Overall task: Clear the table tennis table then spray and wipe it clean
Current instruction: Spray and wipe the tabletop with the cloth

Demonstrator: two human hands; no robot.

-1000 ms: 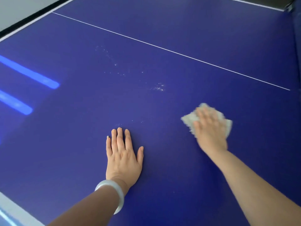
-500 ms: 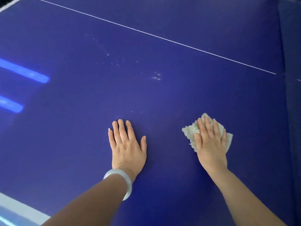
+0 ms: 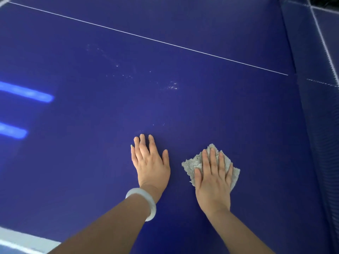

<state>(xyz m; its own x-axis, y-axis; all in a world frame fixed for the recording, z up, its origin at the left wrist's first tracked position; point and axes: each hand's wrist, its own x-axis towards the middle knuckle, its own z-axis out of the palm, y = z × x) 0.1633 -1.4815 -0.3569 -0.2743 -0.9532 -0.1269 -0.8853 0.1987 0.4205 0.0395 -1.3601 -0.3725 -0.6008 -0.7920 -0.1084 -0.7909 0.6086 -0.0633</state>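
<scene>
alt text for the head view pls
A right hand presses a grey cloth flat on a blue table tennis table; the left hand rests flat beside it. Spray droplets glisten farther ahead.

I'm looking down at a games room or sports hall, indoors by every sign: a broad, deep blue table tennis table (image 3: 183, 110) fills nearly my whole view, with a thin white line (image 3: 146, 38) running across it and a white band (image 3: 22, 239) along its near edge. Long strip lights overhead show as bright reflections (image 3: 27, 93) on the glossy top, and at the far right I see the net (image 3: 319, 57) with its white tape
</scene>
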